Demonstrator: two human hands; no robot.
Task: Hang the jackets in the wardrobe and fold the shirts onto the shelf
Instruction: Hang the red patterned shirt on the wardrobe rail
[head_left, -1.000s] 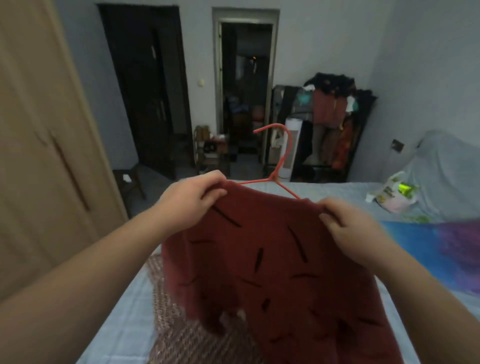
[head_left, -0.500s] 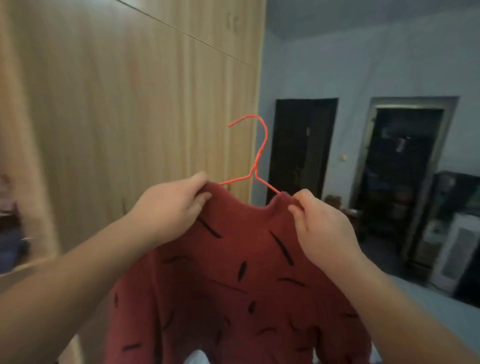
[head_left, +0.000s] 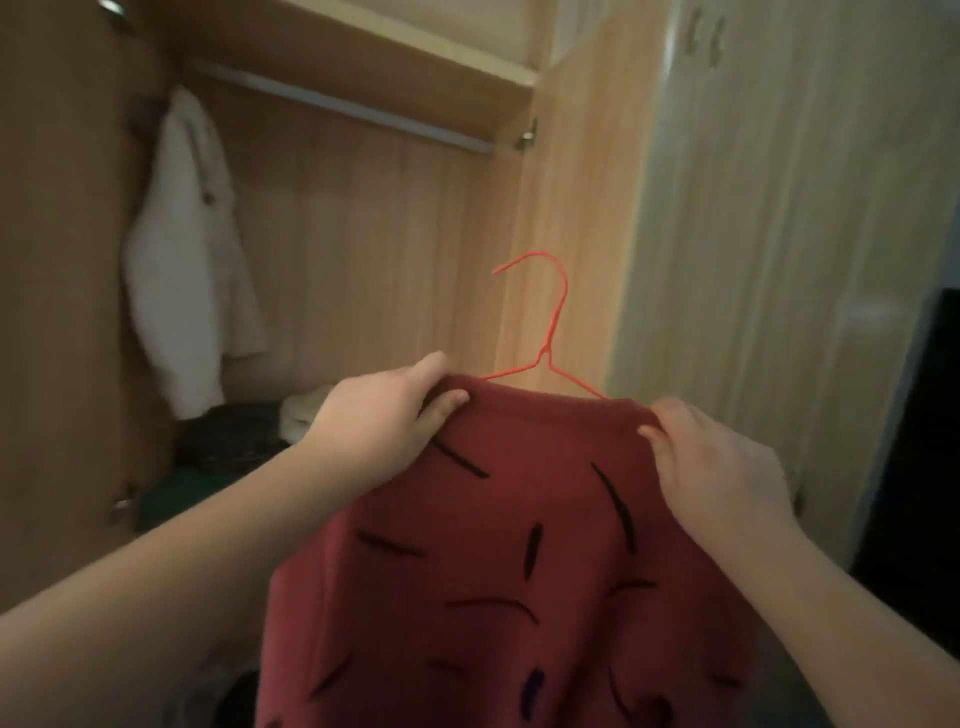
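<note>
Between the two hands hangs a dark red knit jacket with black dashes (head_left: 519, 545), already on a thin red wire hanger (head_left: 545, 332). The left hand (head_left: 379, 415) pinches one shoulder with its fingers (head_left: 447, 402) curled shut on the cloth. The right hand (head_left: 722, 467) pinches the other shoulder the same way. Up past the fingers, the hook points at the open wooden wardrobe (head_left: 363, 234). A silver metal rail (head_left: 337, 104) runs high above the hook, well apart from it. A white coat (head_left: 187, 249) hangs far to the left. The hook is not yet on the rail. I see no folded shirts.
</note>
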